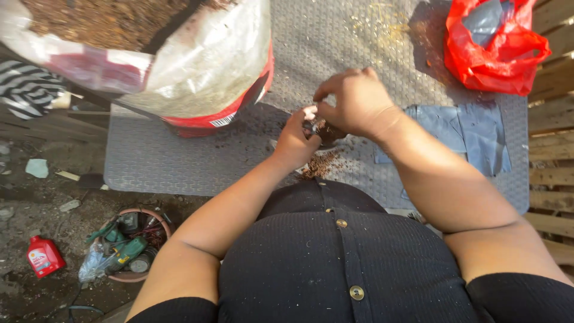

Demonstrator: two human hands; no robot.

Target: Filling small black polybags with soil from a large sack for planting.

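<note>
Two bare hands meet over a grey textured table, close to its near edge. The left hand curls around the side of a small dark pot that holds brown soil, its fingers closed against the pot's wall so that the pot is gripped there. The right hand hangs just above the pot's mouth with thumb and fingertips pinched together; whether anything sits between them cannot be told (the pinch is too small and shadowed). Most of the pot is hidden under both hands.

Loose spilled soil lies on the table just in front of the pot, toward the person's body. To the left stands a large open bag of soil, white with a red band at its base, tilted and showing brown mix at its top. A flat grey plastic sheet lies to the right of the hands, and a crumpled red plastic bag sits at the table's far right corner. Down on the ground at the left, a round clay pot holds tools, with a small red bottle beside it.
</note>
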